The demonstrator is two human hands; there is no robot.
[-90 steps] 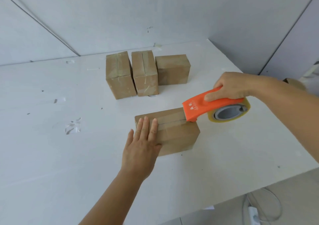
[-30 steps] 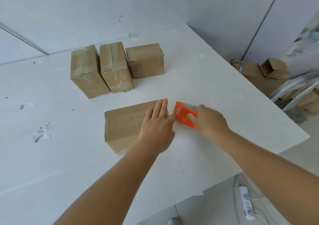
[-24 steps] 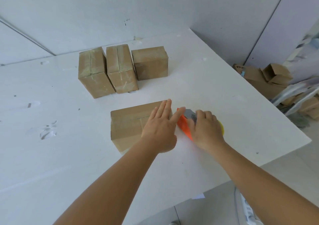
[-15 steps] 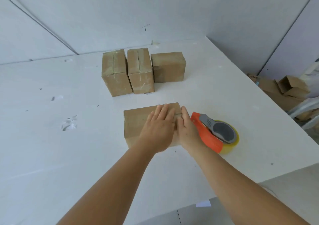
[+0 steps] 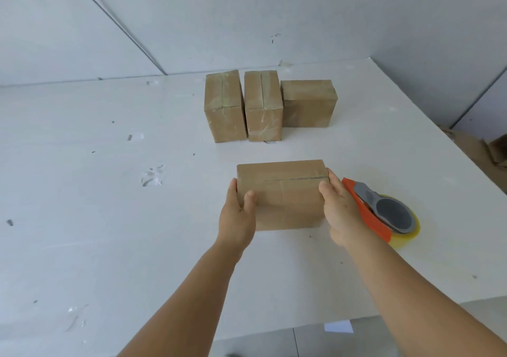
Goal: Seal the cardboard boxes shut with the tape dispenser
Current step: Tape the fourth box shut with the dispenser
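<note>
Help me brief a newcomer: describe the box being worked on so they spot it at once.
On the white table, three boxes stand in a row at the back. Nearer, apart from them, one box lies lengthwise beside the orange tape dispenser. It alone is held, left hand and right hand at its ends.

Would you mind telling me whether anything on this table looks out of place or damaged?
The table has scuffs and gouges in its white surface. The third box in the back row lies crosswise to its two neighbours. The tape dispenser lies on its side beside the right hand.
</note>
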